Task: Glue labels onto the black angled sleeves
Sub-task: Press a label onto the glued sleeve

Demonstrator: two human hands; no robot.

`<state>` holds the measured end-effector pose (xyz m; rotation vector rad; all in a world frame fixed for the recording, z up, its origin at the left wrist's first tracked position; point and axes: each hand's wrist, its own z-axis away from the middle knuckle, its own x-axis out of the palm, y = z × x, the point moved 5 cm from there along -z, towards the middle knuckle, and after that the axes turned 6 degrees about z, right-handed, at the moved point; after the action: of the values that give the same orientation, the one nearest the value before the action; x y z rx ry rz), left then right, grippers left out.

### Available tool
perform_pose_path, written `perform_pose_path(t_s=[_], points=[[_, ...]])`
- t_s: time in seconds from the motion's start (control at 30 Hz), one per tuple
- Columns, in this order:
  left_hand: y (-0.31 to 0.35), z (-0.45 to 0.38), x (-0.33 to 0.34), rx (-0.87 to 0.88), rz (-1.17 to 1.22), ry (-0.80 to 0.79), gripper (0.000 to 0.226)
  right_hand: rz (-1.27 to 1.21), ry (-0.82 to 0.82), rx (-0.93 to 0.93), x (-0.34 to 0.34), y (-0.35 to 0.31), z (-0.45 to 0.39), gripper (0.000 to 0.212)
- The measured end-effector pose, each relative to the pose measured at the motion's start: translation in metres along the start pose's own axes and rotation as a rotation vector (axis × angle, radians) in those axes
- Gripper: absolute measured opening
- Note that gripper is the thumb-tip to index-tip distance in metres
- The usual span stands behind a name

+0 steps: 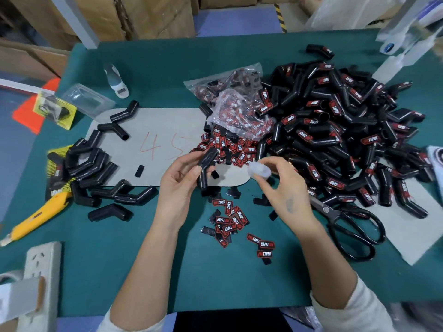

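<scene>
My left hand (178, 182) grips a black angled sleeve (205, 167) above the table's middle, held nearly upright. To its right, my right hand (280, 185) pinches a small translucent glue bottle (259, 170), blurred, close to the sleeve but apart from it. Loose red-and-black labels (229, 220) lie on the green table below the hands, and more labels (227, 147) are heaped just behind the sleeve. Unlabelled sleeves (93, 164) are piled at the left. A big heap of labelled sleeves (340, 130) fills the right.
A grey card (153, 130) marked "45" lies under the work area. Black scissors (350, 226) rest at the right, a yellow utility knife (38, 216) at the left. Plastic bags of labels (230, 97) sit behind. A white glue bottle (116, 80) and a power strip (43, 267) stand at the left.
</scene>
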<state>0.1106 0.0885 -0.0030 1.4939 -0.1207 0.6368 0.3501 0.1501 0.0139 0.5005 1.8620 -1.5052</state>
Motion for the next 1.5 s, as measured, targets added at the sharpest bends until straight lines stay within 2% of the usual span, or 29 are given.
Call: perform_pose_path(t_s=[0.2, 0.4, 0.47, 0.5, 0.57, 0.6, 0.67, 0.73, 0.8, 1.13, 1.3, 1.4, 1.5], points=[[-0.001, 0.000, 0.001, -0.009, -0.080, 0.004, 0.026, 0.209, 0.081, -0.030, -0.007, 0.002, 0.001, 0.022], [-0.002, 0.000, -0.001, -0.015, -0.190, 0.025, 0.041, 0.251, 0.047, -0.036, -0.007, 0.004, 0.000, 0.052], [-0.002, 0.001, -0.002, -0.007, -0.212, 0.041, 0.040, 0.198, 0.098, -0.034, -0.016, -0.001, 0.002, 0.058], [-0.002, 0.002, -0.002, 0.000, -0.225, 0.038, 0.038, 0.180, 0.192, -0.089, -0.023, -0.008, 0.005, 0.055], [-0.002, 0.002, 0.000, 0.019, -0.255, 0.030, 0.036, 0.148, 0.417, -0.315, -0.034, -0.028, 0.017, 0.031], [-0.002, 0.001, 0.001, 0.029, -0.276, 0.030, 0.038, 0.119, 0.419, -0.417, -0.031, -0.037, 0.024, 0.018], [-0.001, 0.001, 0.003, 0.060, -0.327, 0.046, 0.041, 0.102, 0.156, -0.498, -0.006, -0.049, 0.030, 0.010], [-0.001, 0.002, 0.003, 0.077, -0.358, 0.059, 0.034, 0.209, -0.154, -0.473, 0.023, -0.047, 0.032, 0.013], [0.000, 0.003, 0.002, 0.082, -0.358, 0.050, 0.030, 0.299, -0.287, -0.470, 0.038, -0.041, 0.031, 0.018], [0.000, 0.004, 0.002, 0.100, -0.288, -0.008, 0.030, 0.347, -0.338, -0.540, 0.050, -0.038, 0.025, 0.022], [-0.005, 0.002, -0.001, 0.094, -0.305, -0.015, 0.041, 0.349, -0.344, -0.529, 0.051, -0.037, 0.025, 0.024], [-0.005, 0.002, 0.000, 0.098, -0.283, -0.014, 0.041, 0.330, -0.351, -0.514, 0.047, -0.036, 0.025, 0.016], [0.001, 0.003, 0.005, 0.114, -0.226, -0.008, 0.032, 0.285, -0.373, -0.444, 0.042, -0.035, 0.022, 0.008]])
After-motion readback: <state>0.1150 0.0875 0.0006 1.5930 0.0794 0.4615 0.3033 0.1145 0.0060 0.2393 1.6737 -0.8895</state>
